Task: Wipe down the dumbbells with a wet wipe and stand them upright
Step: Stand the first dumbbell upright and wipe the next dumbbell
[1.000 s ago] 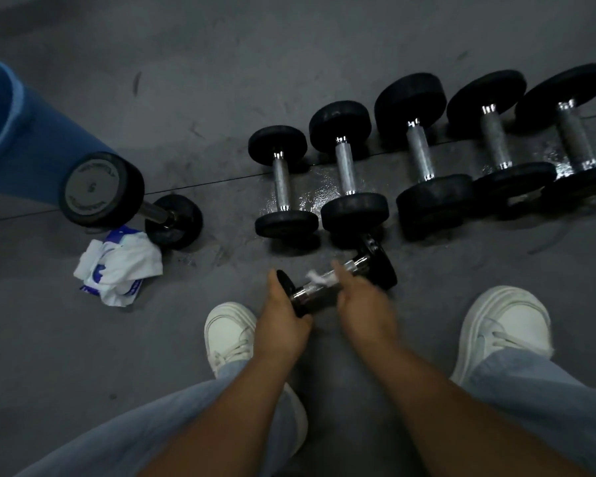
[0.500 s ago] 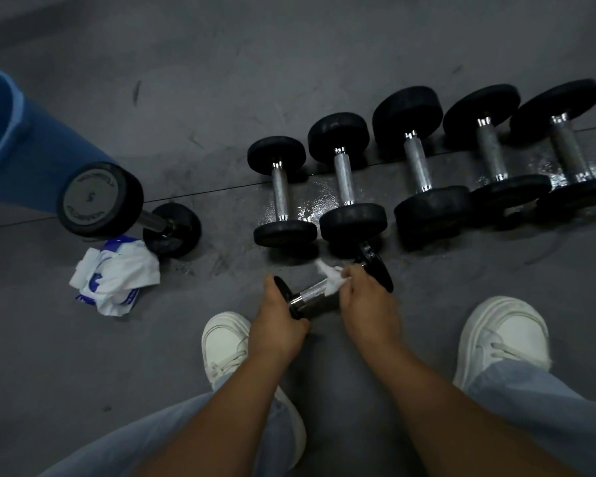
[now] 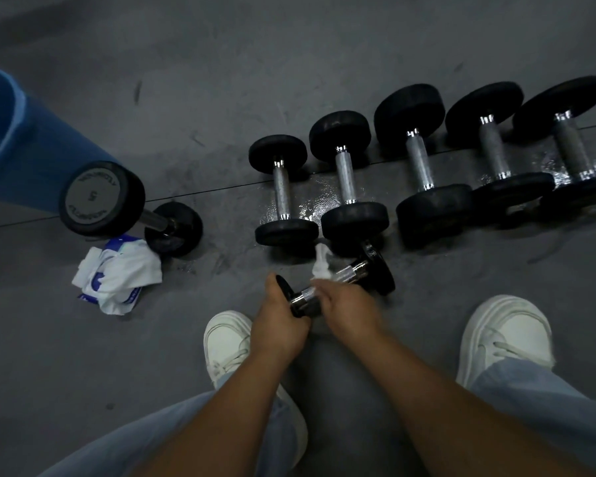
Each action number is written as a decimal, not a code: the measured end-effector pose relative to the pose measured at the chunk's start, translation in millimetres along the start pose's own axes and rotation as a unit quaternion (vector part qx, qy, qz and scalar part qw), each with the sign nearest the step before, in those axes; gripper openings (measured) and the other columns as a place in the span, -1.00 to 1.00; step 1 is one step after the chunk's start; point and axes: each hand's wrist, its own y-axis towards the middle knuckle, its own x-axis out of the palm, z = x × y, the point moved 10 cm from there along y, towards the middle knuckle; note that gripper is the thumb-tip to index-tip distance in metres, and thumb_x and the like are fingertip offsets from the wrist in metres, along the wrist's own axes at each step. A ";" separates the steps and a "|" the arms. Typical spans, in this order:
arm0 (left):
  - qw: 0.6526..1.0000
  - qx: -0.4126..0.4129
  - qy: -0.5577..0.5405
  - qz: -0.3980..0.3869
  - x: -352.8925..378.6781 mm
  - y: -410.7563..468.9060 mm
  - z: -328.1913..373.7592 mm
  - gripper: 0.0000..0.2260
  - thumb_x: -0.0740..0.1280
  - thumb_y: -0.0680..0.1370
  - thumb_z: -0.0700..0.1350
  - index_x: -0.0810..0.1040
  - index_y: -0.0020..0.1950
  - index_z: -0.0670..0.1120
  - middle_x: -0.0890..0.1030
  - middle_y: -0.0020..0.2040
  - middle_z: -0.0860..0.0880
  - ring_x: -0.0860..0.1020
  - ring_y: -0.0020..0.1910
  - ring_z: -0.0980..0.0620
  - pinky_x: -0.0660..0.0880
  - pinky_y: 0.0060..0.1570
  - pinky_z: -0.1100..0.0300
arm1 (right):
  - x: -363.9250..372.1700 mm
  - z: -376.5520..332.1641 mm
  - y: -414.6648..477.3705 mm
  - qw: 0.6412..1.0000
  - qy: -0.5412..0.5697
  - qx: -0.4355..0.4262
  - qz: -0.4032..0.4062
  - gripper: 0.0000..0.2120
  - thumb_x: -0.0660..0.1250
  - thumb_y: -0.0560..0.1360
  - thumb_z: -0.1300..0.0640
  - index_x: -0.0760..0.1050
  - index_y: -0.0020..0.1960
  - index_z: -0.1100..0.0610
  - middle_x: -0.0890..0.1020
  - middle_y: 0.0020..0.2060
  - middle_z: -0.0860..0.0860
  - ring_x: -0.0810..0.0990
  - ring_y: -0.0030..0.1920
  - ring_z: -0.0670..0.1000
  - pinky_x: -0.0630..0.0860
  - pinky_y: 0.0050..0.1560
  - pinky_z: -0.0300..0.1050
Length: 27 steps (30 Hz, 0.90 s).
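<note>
Since half a second ago the right hand (image 3: 344, 304) has slid back down the chrome handle, away from the far plate and towards the left hand (image 3: 277, 325), so the two now sit close together at the near end. That reads as one more stroke of the handle wipe. The bar is probably nearly covered, while the plates and the standing-up are still to come.

The dark floor (image 3: 186, 80) fills the frame, with a seam running across its middle. A blue roll (image 3: 14, 142) lies at the upper left edge. Across the upper right lies the row of five dumbbells (image 3: 420, 163), all on their sides, handles pointing up the frame, growing in size towards the right. A wet patch (image 3: 310, 208) glistens on the floor between the two smallest, and more shine shows at the far right. At centre left the upright dumbbell (image 3: 100, 197) stands on one plate, apparently the only one finished. White shoes (image 3: 227, 342) flank the arms at the bottom. A crumpled pack of wipes (image 3: 117, 280) lies just below the upright dumbbell.

The small dumbbell (image 3: 350, 271) is held at lower centre, tilted up to the right, just below the row. The left hand grips its near plate; the right hand is closed round the handle with the wet wipe (image 3: 320, 263), whose loose end sticks up above the fingers.

Writing: the upright dumbbell's top face shows a "5" at its centre, ringed by curved lettering too blurred to read. The pack carries blue print, with no legible words.
</note>
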 end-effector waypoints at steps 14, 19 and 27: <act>0.998 0.035 -0.027 -0.045 17.6 7.4 9.5 -0.10 0.44 0.45 -0.16 -0.08 0.59 0.11 0.58 0.27 -0.10 0.58 0.18 -0.12 0.51 0.15 0.06 | -42.9 25.9 -30.2 0.977 0.018 0.085 0.195 -0.73 0.21 0.58 0.14 0.56 0.23 0.09 0.60 0.15 0.10 0.59 0.09 0.18 0.53 0.03 0.01; 0.998 0.041 -0.013 -0.043 16.9 14.2 10.3 -0.13 0.40 0.44 -0.20 -0.06 0.58 0.12 0.61 0.18 -0.12 0.61 0.10 -0.16 0.51 0.03 0.11 | -15.8 2.6 -26.8 0.996 0.019 -0.004 0.092 -0.73 0.19 0.56 0.09 0.60 0.17 0.01 0.62 0.01 0.09 0.62 -0.04 0.18 0.57 -0.06 0.03; 0.999 -0.021 -0.034 -0.017 4.6 24.6 5.4 -0.44 0.46 0.41 0.03 0.25 0.28 -0.01 0.60 0.10 -0.10 0.59 0.06 -0.15 0.54 0.07 0.01 | -28.0 -1.2 -15.8 0.995 -0.005 -0.021 0.094 -0.76 0.30 0.53 0.10 0.62 0.16 -0.03 0.52 0.02 0.06 0.56 -0.04 0.14 0.54 -0.08 0.01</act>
